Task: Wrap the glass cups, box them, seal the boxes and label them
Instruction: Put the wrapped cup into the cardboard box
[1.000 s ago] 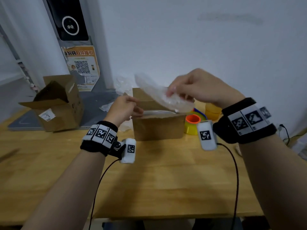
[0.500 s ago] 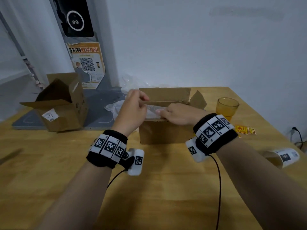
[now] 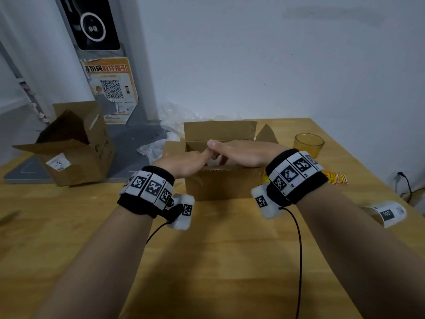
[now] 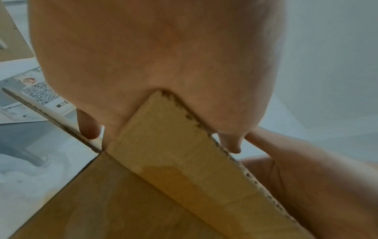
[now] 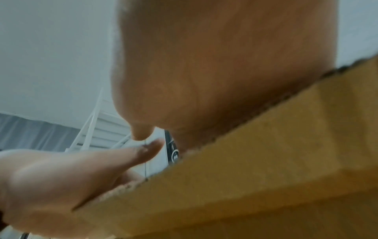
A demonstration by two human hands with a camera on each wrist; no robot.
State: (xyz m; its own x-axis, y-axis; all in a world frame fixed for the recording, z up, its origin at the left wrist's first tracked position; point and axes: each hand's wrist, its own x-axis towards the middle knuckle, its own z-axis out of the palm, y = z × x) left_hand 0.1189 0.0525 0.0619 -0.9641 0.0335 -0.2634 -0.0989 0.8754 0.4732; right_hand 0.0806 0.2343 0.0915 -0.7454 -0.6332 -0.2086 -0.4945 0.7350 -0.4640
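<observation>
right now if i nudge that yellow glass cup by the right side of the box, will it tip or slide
The yellow glass cup looks short and wide, standing upright on the wooden table, so it would probably slide rather than tip. It seems empty, so likely light. Being glass, it may break if it goes off the nearby table edge.

Both hands, left hand (image 3: 181, 163) and right hand (image 3: 243, 153), lie flat over the open cardboard box (image 3: 220, 180) on the counter (image 3: 207, 261), an amber glass cup (image 3: 308, 143) nearby.

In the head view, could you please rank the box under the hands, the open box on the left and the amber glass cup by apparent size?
1. Open box on the left and box under the hands: look alike, unranked; hands cover part of the latter.
2. Amber glass cup: clearly smallest.
</observation>
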